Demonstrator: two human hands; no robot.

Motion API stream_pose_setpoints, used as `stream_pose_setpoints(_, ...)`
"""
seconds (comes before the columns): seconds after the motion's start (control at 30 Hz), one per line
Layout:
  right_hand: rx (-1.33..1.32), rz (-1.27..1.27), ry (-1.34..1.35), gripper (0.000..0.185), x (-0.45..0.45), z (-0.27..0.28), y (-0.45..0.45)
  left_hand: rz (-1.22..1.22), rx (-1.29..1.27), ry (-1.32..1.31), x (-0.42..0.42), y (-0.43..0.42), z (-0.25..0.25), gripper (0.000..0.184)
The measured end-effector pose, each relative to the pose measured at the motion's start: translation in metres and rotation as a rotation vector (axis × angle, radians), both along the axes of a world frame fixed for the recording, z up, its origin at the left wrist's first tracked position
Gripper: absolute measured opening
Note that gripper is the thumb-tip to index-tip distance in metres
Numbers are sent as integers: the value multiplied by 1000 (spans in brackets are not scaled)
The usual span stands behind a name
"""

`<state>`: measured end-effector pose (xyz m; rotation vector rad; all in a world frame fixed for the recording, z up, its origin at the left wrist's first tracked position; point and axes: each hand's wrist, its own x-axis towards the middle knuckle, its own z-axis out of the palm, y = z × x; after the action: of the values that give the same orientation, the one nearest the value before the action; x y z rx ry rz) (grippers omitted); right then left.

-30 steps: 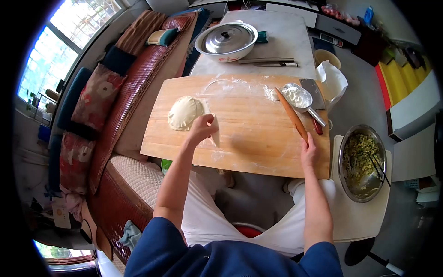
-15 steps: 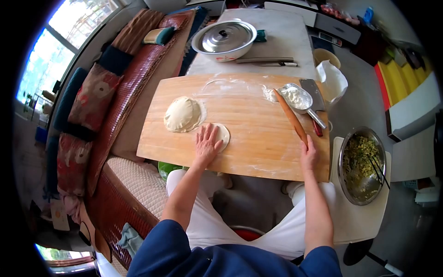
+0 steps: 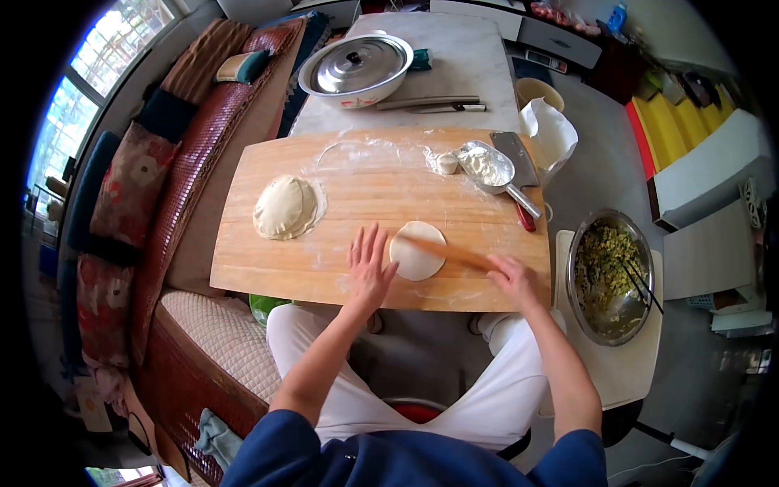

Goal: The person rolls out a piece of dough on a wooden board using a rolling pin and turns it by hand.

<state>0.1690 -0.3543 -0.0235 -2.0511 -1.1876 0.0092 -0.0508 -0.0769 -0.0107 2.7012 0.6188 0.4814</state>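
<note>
A round flat piece of dough (image 3: 417, 258) lies near the front of the wooden board (image 3: 349, 195). My right hand (image 3: 518, 281) grips one end of a wooden rolling pin (image 3: 464, 256), blurred by motion, whose other end reaches over the dough. Just left of the dough, my left hand (image 3: 370, 269) is spread with nothing in it. Farther left sits a pale domed stack of dough (image 3: 284, 209) dusted with flour. A metal scoop of flour (image 3: 487, 167) rests at the board's back right, beside a small lump of dough (image 3: 446, 163).
A cleaver (image 3: 516, 158) lies by the scoop. Behind the board, a lidded bowl (image 3: 357, 69) and long knives (image 3: 430, 104) rest on the table (image 3: 462, 49). At the right, a steel bowl (image 3: 610, 276) holds chopped filling and black chopsticks.
My right hand has brought the rolling pin left from the scoop to the flat dough. The left hand has come off the dough, which lies farther right. The camera view has shifted.
</note>
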Motion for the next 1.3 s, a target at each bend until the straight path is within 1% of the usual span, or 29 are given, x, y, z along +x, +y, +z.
stream_pose_setpoints(0.07,-157,157,-99,40,-14,24,2,-40,43,76,-33,-8,3,79)
stream_pose_setpoints(0.1,-257,179,-83,41,-17,26,9,-52,22,108,-39,-10,-1,79)
stream_pose_setpoints(0.17,-239,171,-198,40,-7,8,34,-75,-17,174,-47,-10,-8,79)
stream_pose_setpoints(0.2,-228,168,-256,40,1,3,50,-37,1,149,-36,0,-11,80)
stream_pose_setpoints(0.23,-373,106,-178,40,6,12,68,1,15,131,-17,15,-14,80)
stream_pose_setpoints(0.33,-192,4,-354,37,29,5,113,83,103,143,37,64,-12,82)
stream_pose_setpoints(0.37,-196,-30,-341,38,29,1,113,99,140,161,46,70,-12,83)
stream_pose_setpoints(0.43,-206,-103,-316,38,34,-8,108,-53,25,161,43,61,-12,83)
stream_pose_setpoints(0.47,-204,-55,-285,39,34,-13,95,-127,-37,158,37,53,-12,83)
stream_pose_setpoints(0.53,-195,43,-226,39,22,-29,55,-228,20,217,-9,14,-3,91)
stream_pose_setpoints(0.57,-227,55,-235,40,5,-24,41,-266,30,191,-34,-4,0,98)
stream_pose_setpoints(0.6,-260,65,-242,41,-10,-12,34,-294,51,234,-49,-14,3,102)
stream_pose_setpoints(0.67,-230,48,-271,40,-11,-8,54,-247,3,202,-41,2,-8,99)
stream_pose_setpoints(0.73,-226,28,-295,39,10,5,95,-86,26,176,3,43,-13,92)
stream_pose_setpoints(0.77,-202,10,-298,38,25,0,109,5,34,169,28,64,-16,89)
stream_pose_setpoints(0.83,-148,-30,-299,36,46,-18,129,93,-30,86,62,94,-11,86)
stream_pose_setpoints(0.93,-195,-46,-223,34,44,-29,103,-51,-28,137,52,68,-19,86)
stream_pose_setpoints(0.97,-227,-10,-206,34,36,-30,84,-138,-26,139,27,51,-13,88)
stream_pose_setpoints(1.0,-229,23,-200,34,18,-29,66,-216,76,174,2,33,-13,93)
stream_pose_setpoints(1.03,-230,57,-197,34,-1,-26,48,-257,36,226,-24,10,5,97)
stream_pose_setpoints(1.07,-232,92,-191,34,-12,-18,41,-278,1,199,-46,-1,6,101)
stream_pose_setpoints(1.13,-256,64,-246,34,-15,7,65,-227,82,248,-44,8,-2,99)
stream_pose_setpoints(1.17,-264,54,-273,35,-9,16,80,-162,58,206,-30,22,-13,96)
stream_pose_setpoints(1.2,-246,48,-279,35,8,11,99,-95,42,159,-5,46,-23,93)
stream_pose_setpoints(1.27,-213,29,-288,35,38,-14,131,25,28,53,44,85,-24,86)
stream_pose_setpoints(1.3,-213,11,-259,35,39,-21,130,34,57,78,57,90,-29,85)
